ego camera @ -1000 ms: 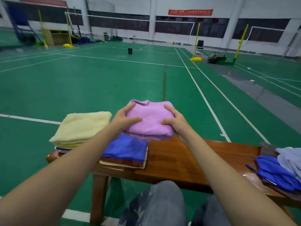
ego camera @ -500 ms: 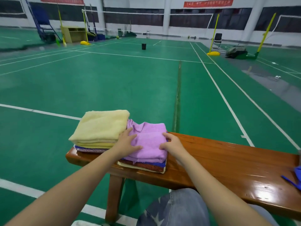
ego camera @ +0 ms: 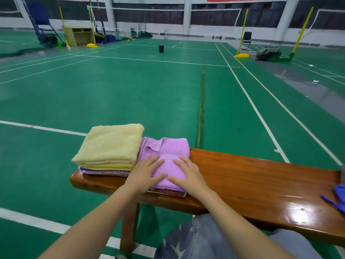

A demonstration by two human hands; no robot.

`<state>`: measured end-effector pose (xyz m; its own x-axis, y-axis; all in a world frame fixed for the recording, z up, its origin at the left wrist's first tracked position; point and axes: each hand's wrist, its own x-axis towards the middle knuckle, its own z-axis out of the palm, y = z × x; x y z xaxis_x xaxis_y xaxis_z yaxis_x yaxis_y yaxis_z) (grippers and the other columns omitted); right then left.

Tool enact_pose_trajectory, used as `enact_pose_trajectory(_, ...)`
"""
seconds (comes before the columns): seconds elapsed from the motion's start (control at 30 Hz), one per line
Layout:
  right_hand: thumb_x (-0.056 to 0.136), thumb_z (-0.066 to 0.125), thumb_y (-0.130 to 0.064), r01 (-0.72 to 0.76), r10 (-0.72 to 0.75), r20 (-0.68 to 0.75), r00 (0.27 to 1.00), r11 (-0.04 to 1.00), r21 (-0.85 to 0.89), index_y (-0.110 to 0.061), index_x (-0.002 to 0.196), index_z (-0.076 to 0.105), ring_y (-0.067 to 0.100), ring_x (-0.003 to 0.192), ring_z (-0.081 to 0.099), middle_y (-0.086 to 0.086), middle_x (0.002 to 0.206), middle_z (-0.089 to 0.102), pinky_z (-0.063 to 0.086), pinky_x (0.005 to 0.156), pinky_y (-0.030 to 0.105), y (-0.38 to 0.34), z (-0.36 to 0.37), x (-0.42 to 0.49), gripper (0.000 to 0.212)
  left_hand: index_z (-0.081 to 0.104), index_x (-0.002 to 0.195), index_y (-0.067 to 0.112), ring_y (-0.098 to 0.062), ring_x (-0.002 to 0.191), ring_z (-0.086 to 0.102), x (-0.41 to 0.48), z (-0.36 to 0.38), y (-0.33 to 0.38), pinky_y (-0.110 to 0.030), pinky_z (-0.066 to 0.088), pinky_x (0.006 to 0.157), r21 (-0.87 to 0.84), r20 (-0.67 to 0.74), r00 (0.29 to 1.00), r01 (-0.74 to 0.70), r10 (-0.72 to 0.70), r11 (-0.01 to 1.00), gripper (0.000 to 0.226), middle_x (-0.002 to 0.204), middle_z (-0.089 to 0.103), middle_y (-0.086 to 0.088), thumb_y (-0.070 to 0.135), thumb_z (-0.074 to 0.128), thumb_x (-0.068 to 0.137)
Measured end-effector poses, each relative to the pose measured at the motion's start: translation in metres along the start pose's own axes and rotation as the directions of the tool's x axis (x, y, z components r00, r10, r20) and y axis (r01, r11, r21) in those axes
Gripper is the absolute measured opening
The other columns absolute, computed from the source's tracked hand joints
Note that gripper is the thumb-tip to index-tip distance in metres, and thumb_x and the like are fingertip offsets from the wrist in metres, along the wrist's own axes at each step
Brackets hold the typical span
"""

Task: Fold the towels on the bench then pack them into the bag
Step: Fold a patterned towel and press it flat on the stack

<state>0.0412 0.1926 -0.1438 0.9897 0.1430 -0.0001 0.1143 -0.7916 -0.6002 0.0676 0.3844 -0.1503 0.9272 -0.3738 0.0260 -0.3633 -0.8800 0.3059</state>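
Observation:
A folded pink towel (ego camera: 166,152) lies on top of a small stack at the left end of the wooden bench (ego camera: 252,176). My left hand (ego camera: 144,173) and my right hand (ego camera: 187,175) press flat on its near half, fingers straight and spread. Under it show the edges of a blue and a brown-red towel (ego camera: 169,192). Beside it on the left sits a taller stack topped by a folded yellow towel (ego camera: 110,144). The bag is not in view.
Blue cloth (ego camera: 339,195) lies at the bench's right end, cut off by the frame edge. My knees in jeans (ego camera: 201,238) are under the bench's near edge. Green court floor (ego camera: 130,94) stretches beyond, with a black bin (ego camera: 161,48) and net posts far off.
The pink towel came down from the air onto the stack beside the yellow one. My hands went from gripping its sides to pressing flat on top.

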Motion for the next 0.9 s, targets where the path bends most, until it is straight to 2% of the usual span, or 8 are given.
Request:
enact_pose_trajectory(0.07, 0.086, 0.056, -0.054, 0.0, 0.0, -0.007, 1.0, 1.0, 0.012, -0.035, 0.144, 0.03, 0.017, 0.142, 0.015, -0.011, 0.156, 0.014, 0.021, 0.116, 0.042, 0.0, 0.002, -0.003, 0.066, 0.022, 0.147, 0.036, -0.01, 0.142, 0.017, -0.001, -0.001, 0.003, -0.033, 0.013, 0.115, -0.011, 0.025, 1.0, 0.01, -0.009, 1.0, 0.114, 0.156, 0.019, 0.011, 0.094, -0.009, 0.054)
enact_pose_trajectory(0.13, 0.086, 0.056, -0.054, 0.003, -0.003, 0.0, 1.0, 1.0, 0.005, -0.034, 0.144, 0.031, 0.018, 0.142, 0.015, -0.01, 0.156, 0.015, 0.02, 0.116, 0.042, 0.0, -0.001, -0.004, 0.066, 0.026, 0.146, 0.035, -0.011, 0.141, 0.02, -0.001, -0.006, 0.008, -0.034, 0.016, 0.116, -0.032, 0.04, 0.999, 0.016, -0.015, 0.999, 0.109, 0.155, 0.022, 0.01, 0.094, 0.003, 0.058)
enact_pose_trajectory(0.27, 0.084, 0.059, -0.053, 0.019, -0.021, -0.089, 0.996, 1.0, -0.024, -0.03, 0.142, 0.036, 0.019, 0.142, 0.015, -0.005, 0.152, 0.026, 0.016, 0.117, 0.041, 0.01, -0.018, -0.011, 0.066, 0.037, 0.143, 0.028, -0.012, 0.137, 0.03, 0.002, -0.015, 0.032, -0.034, 0.023, 0.114, -0.082, -0.029, 1.0, 0.006, -0.008, 0.997, 0.063, 0.151, 0.032, 0.006, 0.059, 0.045, 0.088)
enact_pose_trajectory(0.4, 0.083, 0.064, -0.047, 0.048, -0.045, -0.232, 0.972, 0.999, 0.007, -0.025, 0.138, 0.043, 0.017, 0.137, 0.026, -0.004, 0.144, 0.039, 0.02, 0.113, 0.034, 0.039, -0.049, -0.032, 0.063, 0.044, 0.139, 0.024, -0.015, 0.133, 0.037, 0.009, -0.01, 0.078, -0.034, 0.028, 0.112, -0.144, -0.096, 0.993, -0.083, 0.07, 0.986, 0.075, 0.146, 0.041, 0.003, 0.065, 0.036, 0.077)
enact_pose_trajectory(0.53, 0.083, 0.066, -0.043, -0.02, 0.018, -0.311, 0.95, 1.0, -0.005, -0.025, 0.135, 0.046, 0.016, 0.133, 0.032, -0.004, 0.139, 0.046, 0.025, 0.112, 0.034, 0.087, -0.086, -0.064, 0.058, 0.046, 0.137, 0.025, -0.016, 0.133, 0.038, 0.025, 0.014, 0.138, -0.035, 0.029, 0.112, -0.212, -0.096, 0.982, -0.18, 0.163, 0.961, 0.077, 0.144, 0.043, 0.003, 0.067, 0.036, 0.073)
enact_pose_trajectory(0.67, 0.086, 0.065, -0.038, -0.145, 0.138, -0.377, 0.916, 0.989, 0.009, -0.022, 0.136, 0.046, 0.017, 0.133, 0.033, -0.002, 0.14, 0.046, 0.027, 0.112, 0.036, 0.139, -0.13, -0.104, 0.056, 0.044, 0.139, 0.026, -0.015, 0.135, 0.034, 0.043, 0.043, 0.205, -0.04, 0.025, 0.114, -0.285, -0.068, 0.971, -0.239, 0.229, 0.928, 0.059, 0.146, 0.04, 0.004, 0.051, 0.053, 0.086)
enact_pose_trajectory(0.73, 0.086, 0.066, -0.036, -0.219, 0.205, -0.416, 0.886, 0.976, 0.014, -0.021, 0.136, 0.046, 0.017, 0.132, 0.034, 0.0, 0.139, 0.046, 0.028, 0.111, 0.037, 0.167, -0.15, -0.124, 0.056, 0.041, 0.14, 0.028, -0.015, 0.137, 0.031, 0.051, 0.057, 0.239, -0.041, 0.025, 0.114, -0.318, -0.053, 0.963, -0.269, 0.266, 0.909, 0.055, 0.147, 0.037, 0.006, 0.045, 0.055, 0.09)
enact_pose_trajectory(0.9, 0.084, 0.067, -0.035, -0.475, 0.403, -0.531, 0.745, 0.88, 0.001, -0.016, 0.134, 0.048, 0.024, 0.13, 0.038, 0.007, 0.139, 0.048, 0.031, 0.108, 0.039, 0.237, -0.188, -0.171, 0.057, 0.037, 0.142, 0.028, -0.012, 0.138, 0.027, 0.055, 0.088, 0.314, -0.038, 0.022, 0.116, -0.373, 0.022, 0.94, -0.308, 0.34, 0.875, 0.054, 0.149, 0.033, 0.008, 0.042, 0.053, 0.092)
